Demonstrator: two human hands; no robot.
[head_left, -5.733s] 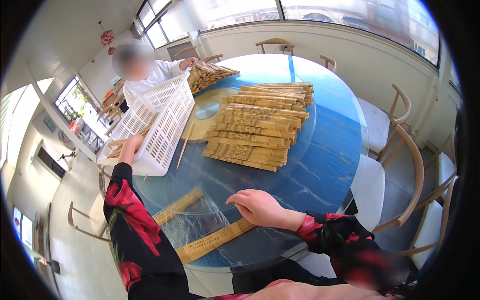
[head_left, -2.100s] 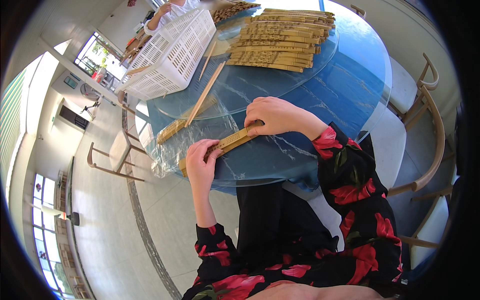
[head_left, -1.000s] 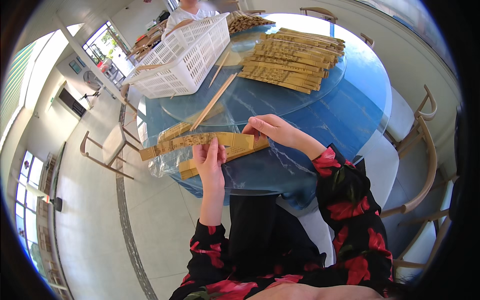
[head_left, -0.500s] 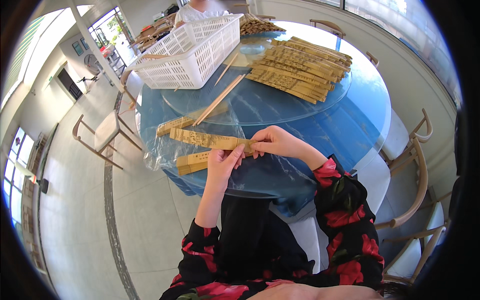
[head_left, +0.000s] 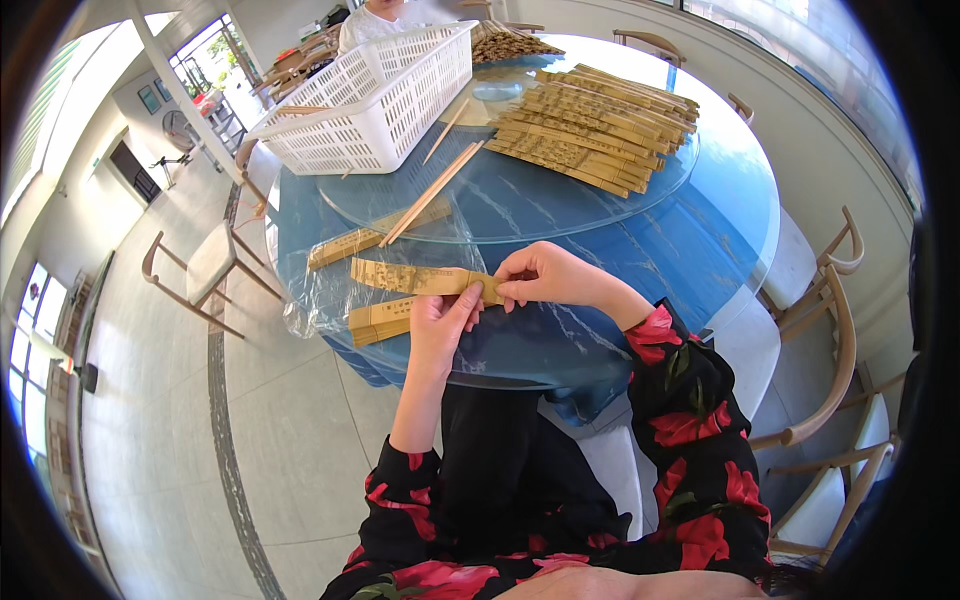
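A long tan printed paper chopstick sleeve (head_left: pixel 405 277) is held level over the table's near edge. My left hand (head_left: pixel 436 326) is closed around it near its right part, thumb on top. At its right end, my right hand (head_left: pixel 552 274) pinches the paper between thumb and fingers. The sleeve's far left end curves upward. Just below lies a stack of similar sleeves (head_left: pixel 382 320), partly behind my left hand. Beyond it, another bundle of sleeves (head_left: pixel 347 249) rests on clear plastic film (head_left: pixel 312 292). A few bare wooden chopsticks (head_left: pixel 436 192) lie across that bundle and the glass turntable.
A large pile of sleeves (head_left: pixel 590 130) covers the turntable's (head_left: pixel 480 232) right side. A white slotted plastic basket (head_left: pixel 385 120) stands at the far left, with chopsticks inside. Behind are more thin sticks (head_left: pixel 512 42) and a seated person (head_left: pixel 375 25). Wooden chairs (head_left: pixel 215 265) surround the round table.
The sleeve's left end has shifted slightly right and bends more. Both hands keep their hold on it, and the whole view has tilted a little.
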